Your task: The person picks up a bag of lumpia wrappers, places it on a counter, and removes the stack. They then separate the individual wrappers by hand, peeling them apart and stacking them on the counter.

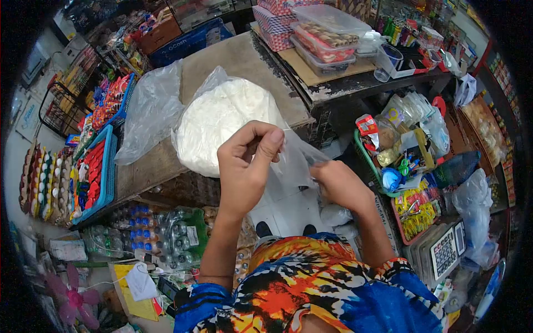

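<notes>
A clear plastic bag [225,122], packed round with a white powdery substance, lies on the wooden table. Its loose, see-through end stretches to the right, off the table's edge. My left hand [244,166] is closed at the bag's neck, thumb pressed to the curled fingers. A thin pale strand shows by the thumb tip; I cannot make out what it is. Farther right, my right hand [344,186] is closed round the loose end of the bag, its fingertips partly hidden. Beside the filled bag lies another crumpled clear plastic bag [149,111].
Blue baskets of packets [111,172] flank the table [130,180] at left, near egg trays [47,177]. Clear containers [327,53] stand on the dark table behind. At right are a green basket [369,161] and a calculator [447,250]. Bottles [177,238] sit below.
</notes>
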The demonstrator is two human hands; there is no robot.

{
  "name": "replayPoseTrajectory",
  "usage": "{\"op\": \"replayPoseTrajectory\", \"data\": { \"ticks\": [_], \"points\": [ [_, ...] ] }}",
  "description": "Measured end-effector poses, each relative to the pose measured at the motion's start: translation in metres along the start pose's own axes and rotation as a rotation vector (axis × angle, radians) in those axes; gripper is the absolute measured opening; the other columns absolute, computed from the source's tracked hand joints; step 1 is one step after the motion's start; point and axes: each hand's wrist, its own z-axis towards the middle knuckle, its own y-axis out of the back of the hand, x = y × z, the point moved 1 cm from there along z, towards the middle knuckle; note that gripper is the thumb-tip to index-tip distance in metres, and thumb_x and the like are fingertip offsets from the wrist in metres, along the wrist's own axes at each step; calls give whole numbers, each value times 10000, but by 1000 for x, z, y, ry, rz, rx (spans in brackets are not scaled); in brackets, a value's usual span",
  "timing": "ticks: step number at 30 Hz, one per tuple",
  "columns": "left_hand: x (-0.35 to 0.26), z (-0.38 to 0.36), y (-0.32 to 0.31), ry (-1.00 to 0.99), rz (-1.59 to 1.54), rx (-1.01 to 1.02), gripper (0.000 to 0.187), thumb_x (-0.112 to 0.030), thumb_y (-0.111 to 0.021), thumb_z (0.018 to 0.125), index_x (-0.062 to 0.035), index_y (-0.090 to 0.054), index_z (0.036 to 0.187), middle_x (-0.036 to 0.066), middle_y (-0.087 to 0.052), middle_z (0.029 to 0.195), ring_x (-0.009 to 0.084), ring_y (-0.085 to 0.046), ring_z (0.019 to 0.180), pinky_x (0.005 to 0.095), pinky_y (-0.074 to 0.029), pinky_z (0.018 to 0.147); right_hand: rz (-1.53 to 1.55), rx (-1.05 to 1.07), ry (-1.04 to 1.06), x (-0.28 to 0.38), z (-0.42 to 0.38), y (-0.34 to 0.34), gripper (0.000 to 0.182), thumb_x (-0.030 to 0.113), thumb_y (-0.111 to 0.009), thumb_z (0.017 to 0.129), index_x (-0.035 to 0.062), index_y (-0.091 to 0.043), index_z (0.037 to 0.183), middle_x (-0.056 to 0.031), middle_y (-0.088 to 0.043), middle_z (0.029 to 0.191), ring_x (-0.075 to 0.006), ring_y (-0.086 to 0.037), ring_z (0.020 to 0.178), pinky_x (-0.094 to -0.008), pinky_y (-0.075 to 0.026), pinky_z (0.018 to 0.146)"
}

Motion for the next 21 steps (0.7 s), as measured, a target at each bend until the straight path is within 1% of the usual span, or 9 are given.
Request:
{"op": "replayPoseTrajectory", "data": {
  "ticks": [1, 3, 5, 7, 8, 13, 15, 19, 21],
  "points": [
    [1, 1, 1, -2, -2, -2, 162, -136, -599, 930, 11, -612, 864, -4, -577, 741, 50, -499, 660, 194, -409, 612, -3, 1, 2, 0, 0, 2, 348, -109, -478, 672, -5, -635, 965, -186, -628, 923, -382, -606, 880, -435, -493, 808],
    [5, 2, 1, -20, -70, -21, 166, -138, -571, 945, 6, -600, 867, -3, -566, 733, 57, -500, 663, 204, -412, 615, 280, -315, 240, 11, -3, 22, 339, -98, -497, 659, -12, -632, 958, -194, -626, 892, -390, -606, 877, -431, -497, 811],
    [6, 6, -3, -47, -26, 8, 163, -134, -556, 948, 6, -591, 871, -3, -560, 729, 64, -505, 662, 213, -419, 613, 333, -433, 268, 24, 2, 35, 338, -93, -491, 665, -16, -634, 962, -186, -632, 881, -346, -631, 875, -396, -498, 802],
    [8, 8, -13, -49, 30, 80, 166, -130, -530, 956, -2, -575, 860, -3, -555, 735, 65, -504, 680, 217, -415, 622, 690, -583, 263, 24, 11, 36, 331, -76, -492, 687, -15, -634, 980, -164, -637, 894, -271, -644, 868, -345, -493, 798],
    [9, 9, -21, -21, 40, 122, 174, -130, -519, 960, -10, -569, 845, -4, -557, 745, 58, -499, 699, 213, -404, 634, 682, -376, 156, 17, 16, 35, 270, -14, -551, 754, -24, -639, 1009, -128, -655, 906, -208, -635, 865, -317, -486, 799],
    [7, 12, -61, -51, -10, 354, 135, -98, -529, 929, 7, -560, 850, 36, -573, 696, 89, -550, 667, 258, -458, 618, 785, -349, 12, 49, 98, 31, 272, 11, -571, 763, -30, -633, 1025, -126, -654, 919, -206, -632, 870, -316, -487, 798],
    [10, 8, -72, -190, -22, 400, 119, -84, -532, 919, 5, -553, 844, 57, -568, 665, 99, -558, 640, 264, -463, 608, 836, -336, -57, 51, 84, 19, 275, 24, -582, 767, -33, -630, 1032, -124, -653, 926, -205, -630, 872, -316, -488, 798],
    [22, -3, -92, -166, -146, 408, 121, -91, -537, 915, 3, -549, 841, 76, -575, 681, 157, -588, 644, 294, -467, 606, 951, -297, -230, 48, 80, -2, 286, 49, -603, 776, -38, -624, 1048, -122, -652, 940, -203, -627, 877, -316, -490, 798],
    [24, -20, -106, -343, -263, 640, 100, -102, -587, 869, -11, -560, 839, 86, -580, 712, 229, -605, 668, 344, -473, 604, 1002, -285, -317, 46, 81, -10, 294, 62, -613, 781, -41, -621, 1056, -121, -652, 947, -202, -625, 879, -316, -491, 798]
  ]
}}
